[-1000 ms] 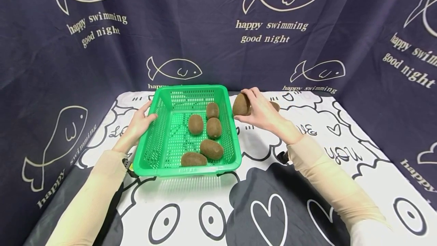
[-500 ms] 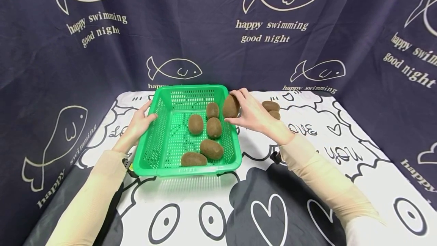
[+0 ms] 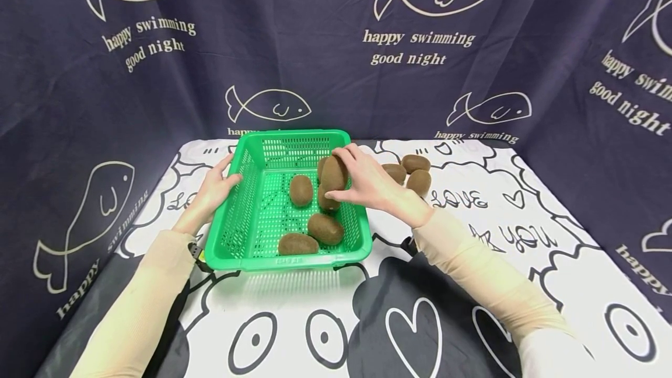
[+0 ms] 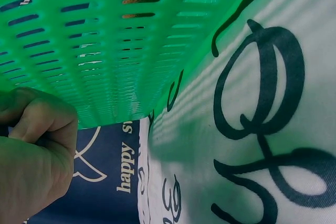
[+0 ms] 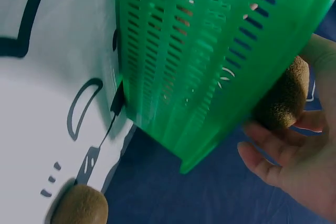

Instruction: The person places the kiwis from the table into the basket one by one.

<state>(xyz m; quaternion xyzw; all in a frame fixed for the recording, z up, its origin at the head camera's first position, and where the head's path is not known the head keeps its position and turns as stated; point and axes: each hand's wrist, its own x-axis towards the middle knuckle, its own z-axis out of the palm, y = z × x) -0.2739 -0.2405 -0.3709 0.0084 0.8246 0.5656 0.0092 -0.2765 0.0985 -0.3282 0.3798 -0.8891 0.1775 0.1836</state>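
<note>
A green plastic basket [image 3: 287,262] stands on the table with several brown kiwis inside, one of them a kiwi [image 3: 301,191] near its middle. My left hand [image 3: 214,188] grips the basket's left rim, thumb over the inner side; the left wrist view has that hand [image 4: 39,150] beside the slotted wall. Over the basket's right side, my right hand [image 3: 370,182] holds a kiwi [image 3: 334,174] between thumb and fingers. It partly covers two kiwis below. In the right wrist view the held kiwi [image 5: 286,95] shows past the basket's rim.
Right of the basket, three kiwis lie close together on the patterned cloth: one kiwi [image 3: 395,173] partly behind my right hand, a second kiwi [image 3: 416,163] at the back and a third kiwi [image 3: 419,182] in front. A dark curtain [image 3: 336,45] hangs behind the table.
My right hand has carried the kiwi leftward, from outside the basket across its right rim to above the inside. Kiwis on the table have come into fuller view. My left hand stays put.
</note>
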